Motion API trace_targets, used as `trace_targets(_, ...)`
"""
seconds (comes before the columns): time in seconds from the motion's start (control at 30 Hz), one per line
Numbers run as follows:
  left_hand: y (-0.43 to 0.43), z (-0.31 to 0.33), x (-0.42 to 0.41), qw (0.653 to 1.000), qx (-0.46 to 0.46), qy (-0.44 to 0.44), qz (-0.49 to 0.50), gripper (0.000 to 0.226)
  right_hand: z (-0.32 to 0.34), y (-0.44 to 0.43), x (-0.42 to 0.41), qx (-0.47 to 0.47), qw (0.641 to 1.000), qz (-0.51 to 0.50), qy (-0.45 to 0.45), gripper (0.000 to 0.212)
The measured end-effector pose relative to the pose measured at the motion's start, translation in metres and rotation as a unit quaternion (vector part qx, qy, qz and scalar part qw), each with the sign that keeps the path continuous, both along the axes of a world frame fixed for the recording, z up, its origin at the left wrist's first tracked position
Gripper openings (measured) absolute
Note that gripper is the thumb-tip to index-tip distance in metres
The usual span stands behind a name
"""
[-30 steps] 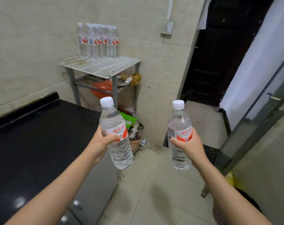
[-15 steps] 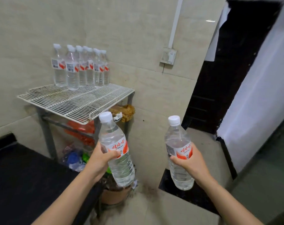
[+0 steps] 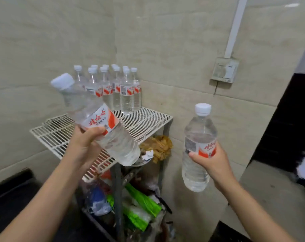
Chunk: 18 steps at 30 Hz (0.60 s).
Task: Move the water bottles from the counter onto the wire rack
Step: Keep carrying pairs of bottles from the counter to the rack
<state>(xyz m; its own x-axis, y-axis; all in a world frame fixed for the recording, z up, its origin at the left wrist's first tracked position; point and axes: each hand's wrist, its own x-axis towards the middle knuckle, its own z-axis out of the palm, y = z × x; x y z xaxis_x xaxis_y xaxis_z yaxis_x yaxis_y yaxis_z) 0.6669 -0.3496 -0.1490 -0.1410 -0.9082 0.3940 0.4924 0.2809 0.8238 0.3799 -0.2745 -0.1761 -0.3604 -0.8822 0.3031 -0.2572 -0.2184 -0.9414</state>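
My left hand (image 3: pixel 84 144) grips a clear water bottle (image 3: pixel 95 117) with a white cap and red-and-white label, tilted with its cap up and to the left, held over the front of the white wire rack (image 3: pixel 144 123). In my right hand (image 3: pixel 212 163) is a second, upright water bottle (image 3: pixel 198 147), to the right of the rack and off its edge. Several matching bottles (image 3: pixel 120 91) stand in a cluster at the rack's back corner against the tiled wall.
Under the rack's top are a yellow-brown rag (image 3: pixel 158 147) and packed bags, green (image 3: pixel 139 206) and blue (image 3: pixel 97 198). The black counter (image 3: pixel 10 201) lies at lower left. A wall socket (image 3: pixel 225 70) and a dark doorway (image 3: pixel 284 128) are to the right.
The view has closed in on the rack. My left hand has lifted its bottle and tipped it leftward over the rack; my right hand keeps its bottle upright, beside the rack.
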Motion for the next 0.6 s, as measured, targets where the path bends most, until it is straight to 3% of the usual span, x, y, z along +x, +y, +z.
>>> trace_targets(0.1, -0.031, 0.014, 0.003, 0.997, 0.005, -0.020, 0.079, 0.105, 0.014, -0.071, -0.006, -0.032, 0.998, 0.061, -0.007, 0.052)
trace_targets(0.2, -0.064, 0.019, -0.005, 0.987, 0.006, -0.025, 0.156, 0.118, 0.024, -0.140, -0.010, -0.050, 0.991, 0.126, -0.014, 0.052)
trace_targets(0.4, -0.109, 0.009, -0.022, 0.959, 0.047, -0.041, 0.276, 0.108, 0.027, -0.260, 0.009, -0.032, 0.970, 0.235, -0.053, 0.054)
trace_targets(0.6, -0.128, 0.010, -0.033, 0.924, 0.086, -0.078, 0.363, 0.077, 0.040, -0.348, 0.079, -0.003, 0.944, 0.298, -0.138, 0.062)
